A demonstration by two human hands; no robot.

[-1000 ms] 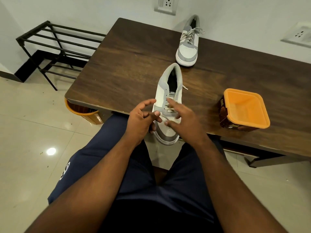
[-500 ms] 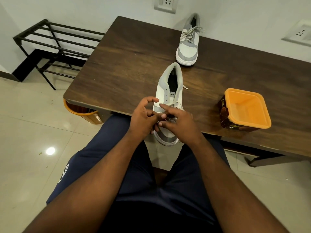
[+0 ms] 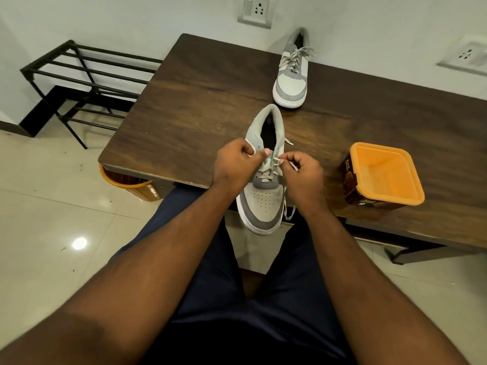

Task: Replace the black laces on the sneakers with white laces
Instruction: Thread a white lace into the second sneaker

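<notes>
The near sneaker (image 3: 263, 185) lies on the front edge of the brown surface (image 3: 200, 106), heel toward the wall, its toe jutting past the edge above the person's lap. A white lace (image 3: 267, 171) crosses its lower eyelets; the upper eyelets look unthreaded.

The left hand (image 3: 234, 167) is at the sneaker's left side, fingers curled in a tight grip, thumb tip on the tongue; it seems to pinch a lace end, though the lace inside the fingers is hidden. The right hand (image 3: 305, 171) is at the sneaker's right side, its grip a narrow pinch of thumb and forefinger on the other lace end, whose tip pokes out past the knuckles. A loose loop of lace hangs off the sneaker's right side below that wrist.

The second sneaker (image 3: 292, 72) stands behind the near sneaker, by the wall, toe toward the person, already fully laced in white and tied.

Right of the near sneaker, well apart, sits an open orange tub (image 3: 384, 175) with a brown label. Left of the sneaker, under the surface edge, an orange bin (image 3: 129, 184) peeks out; farther left a black rack (image 3: 79, 83) stands on the tiled floor.
</notes>
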